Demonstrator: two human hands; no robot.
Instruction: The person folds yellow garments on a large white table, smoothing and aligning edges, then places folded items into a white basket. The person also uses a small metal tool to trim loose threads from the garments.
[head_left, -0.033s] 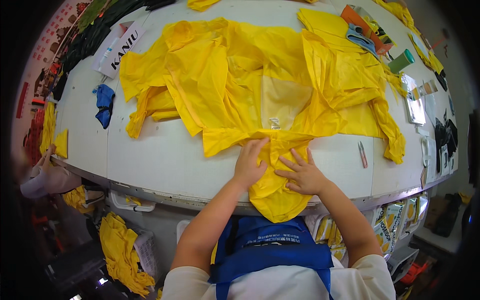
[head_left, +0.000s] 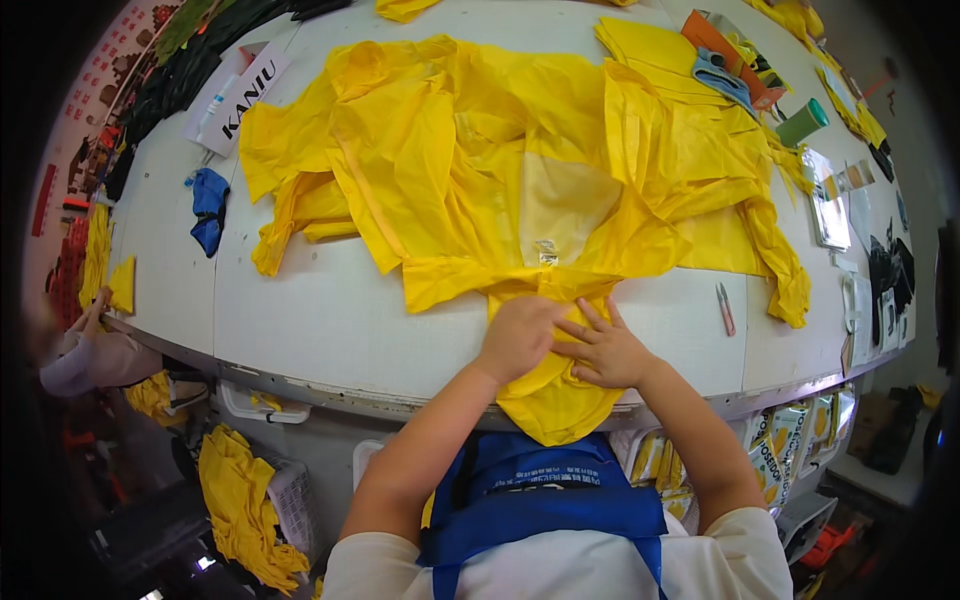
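A yellow raincoat [head_left: 410, 170] lies spread on the white table, its hood [head_left: 560, 400] towards me and hanging over the near edge. A paler panel with a small label [head_left: 546, 252] shows inside the coat. My right hand [head_left: 612, 350] rests flat on the hood, fingers stretched and spread. Just left of it, my left hand [head_left: 522, 335] is over the hood near the neck seam. Its fingers point right, close to the right hand's fingertips; they are bent and blurred, so their grip is not clear.
Small pink-handled snips [head_left: 726, 310] lie right of the coat. Blue cloth [head_left: 208, 210] lies to the left. An orange box [head_left: 735, 60] and a green roll [head_left: 802, 122] stand at the back right. Yellow garments [head_left: 240, 500] hang from a basket below the table; another person sits far left.
My left hand has shifted right across the hood, towards my right hand, and its fingers have bent. The coat's neck edge has shifted slightly. My right hand has barely moved.
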